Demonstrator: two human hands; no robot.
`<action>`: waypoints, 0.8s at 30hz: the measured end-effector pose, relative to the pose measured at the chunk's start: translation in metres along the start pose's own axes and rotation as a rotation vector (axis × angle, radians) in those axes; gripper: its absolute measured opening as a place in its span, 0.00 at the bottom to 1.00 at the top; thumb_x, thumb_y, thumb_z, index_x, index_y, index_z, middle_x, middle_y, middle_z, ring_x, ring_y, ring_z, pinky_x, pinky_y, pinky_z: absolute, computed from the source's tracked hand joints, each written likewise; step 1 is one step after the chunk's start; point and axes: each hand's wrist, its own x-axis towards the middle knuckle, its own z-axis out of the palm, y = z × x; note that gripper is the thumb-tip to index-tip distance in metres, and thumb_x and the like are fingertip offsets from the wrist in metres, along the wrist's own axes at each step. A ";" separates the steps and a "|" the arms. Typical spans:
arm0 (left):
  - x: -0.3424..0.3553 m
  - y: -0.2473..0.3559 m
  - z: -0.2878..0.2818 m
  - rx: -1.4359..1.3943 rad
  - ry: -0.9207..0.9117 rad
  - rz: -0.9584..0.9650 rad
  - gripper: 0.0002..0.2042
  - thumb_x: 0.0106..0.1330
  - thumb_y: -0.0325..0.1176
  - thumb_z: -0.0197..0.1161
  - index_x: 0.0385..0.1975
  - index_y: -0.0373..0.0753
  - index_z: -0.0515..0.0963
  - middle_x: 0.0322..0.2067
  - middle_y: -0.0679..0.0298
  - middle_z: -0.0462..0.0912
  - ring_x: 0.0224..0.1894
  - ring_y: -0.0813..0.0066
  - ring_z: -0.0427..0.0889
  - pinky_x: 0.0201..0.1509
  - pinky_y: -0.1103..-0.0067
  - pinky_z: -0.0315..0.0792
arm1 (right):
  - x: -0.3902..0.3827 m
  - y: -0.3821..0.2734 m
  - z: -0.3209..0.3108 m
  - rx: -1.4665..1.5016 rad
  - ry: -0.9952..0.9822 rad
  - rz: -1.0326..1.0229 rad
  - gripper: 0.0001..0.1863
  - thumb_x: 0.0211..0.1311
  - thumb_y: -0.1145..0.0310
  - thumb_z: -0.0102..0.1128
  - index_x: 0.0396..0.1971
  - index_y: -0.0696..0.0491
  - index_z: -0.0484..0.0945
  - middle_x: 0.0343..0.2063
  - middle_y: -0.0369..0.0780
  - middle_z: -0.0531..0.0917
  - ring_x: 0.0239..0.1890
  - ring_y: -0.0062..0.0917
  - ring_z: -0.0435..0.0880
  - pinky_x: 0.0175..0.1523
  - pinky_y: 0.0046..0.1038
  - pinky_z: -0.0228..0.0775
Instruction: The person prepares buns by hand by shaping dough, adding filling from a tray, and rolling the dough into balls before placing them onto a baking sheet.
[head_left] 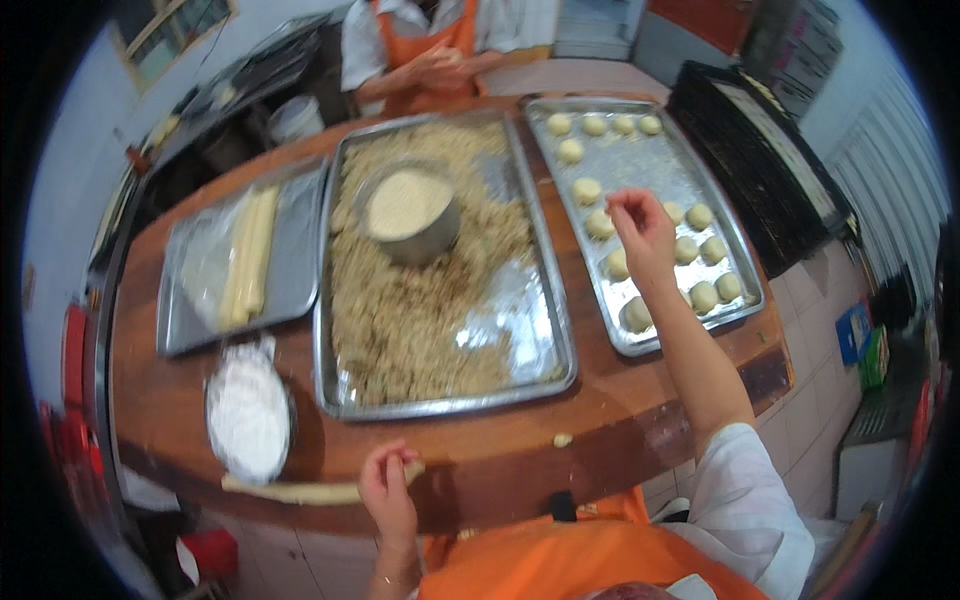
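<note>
My left hand (390, 478) is closed on the right end of a long pale dough strip (290, 489) lying along the table's front edge. My right hand (643, 225) is raised over a metal tray (630, 343) of several pale dough balls (686, 249), its fingers curled together; whether they hold anything is hidden. A small dough piece (563, 440) lies on the table between my arms. In the middle, a large tray (444, 408) holds crumbly tan mixture (400, 330) and a metal container of pale granules (408, 204). A bowl of white powder (248, 420) stands left of my left hand.
A tray with long dough rolls (245, 255) lies at the left of the wooden table (160, 400). A co-worker in an orange apron (425, 75) stands opposite, hands together. A dark rack (740, 160) is at right, a bucket (295, 118) behind the table, a red container (205, 555) below left.
</note>
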 end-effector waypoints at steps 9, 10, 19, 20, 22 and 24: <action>-0.030 -0.014 -0.113 1.092 -0.263 0.367 0.29 0.62 0.28 0.68 0.64 0.34 0.69 0.56 0.52 0.73 0.63 0.52 0.69 0.71 0.59 0.55 | -0.230 -0.090 0.098 0.029 -0.729 0.116 0.06 0.64 0.78 0.61 0.39 0.56 0.83 0.35 0.42 0.85 0.36 0.28 0.85 0.42 0.25 0.77; -0.034 -0.015 -0.116 1.078 -0.290 0.381 0.29 0.60 0.29 0.70 0.63 0.35 0.71 0.54 0.53 0.74 0.61 0.53 0.70 0.70 0.60 0.56 | -0.240 -0.095 0.114 -0.043 -0.845 0.049 0.08 0.62 0.76 0.63 0.41 0.56 0.83 0.38 0.43 0.84 0.40 0.32 0.84 0.45 0.29 0.77; -0.008 -0.041 -0.098 0.888 -0.290 0.516 0.17 0.59 0.27 0.69 0.47 0.38 0.76 0.41 0.57 0.77 0.49 0.55 0.75 0.61 0.62 0.60 | -0.258 -0.110 0.196 -0.406 -1.222 -0.301 0.17 0.57 0.63 0.71 0.39 0.56 0.76 0.44 0.52 0.82 0.48 0.48 0.80 0.52 0.46 0.72; -0.008 -0.042 -0.099 0.836 -0.296 0.514 0.16 0.59 0.26 0.68 0.48 0.38 0.76 0.40 0.56 0.78 0.48 0.55 0.76 0.61 0.62 0.60 | -0.257 -0.117 0.196 -0.358 -1.252 -0.151 0.18 0.57 0.62 0.71 0.41 0.56 0.76 0.41 0.52 0.83 0.45 0.48 0.82 0.49 0.47 0.73; -0.012 -0.041 -0.097 0.770 -0.303 0.531 0.16 0.60 0.24 0.64 0.49 0.38 0.75 0.38 0.54 0.80 0.46 0.53 0.78 0.61 0.61 0.60 | -0.258 -0.120 0.194 -0.252 -1.322 -0.038 0.19 0.60 0.58 0.69 0.42 0.56 0.77 0.35 0.53 0.85 0.38 0.51 0.84 0.44 0.50 0.75; -0.016 -0.031 -0.100 0.792 -0.339 0.570 0.16 0.61 0.22 0.62 0.49 0.37 0.75 0.38 0.53 0.80 0.45 0.52 0.78 0.60 0.61 0.61 | -0.257 -0.120 0.201 -0.294 -1.440 -0.123 0.21 0.63 0.54 0.66 0.44 0.57 0.79 0.34 0.56 0.85 0.37 0.54 0.84 0.43 0.50 0.75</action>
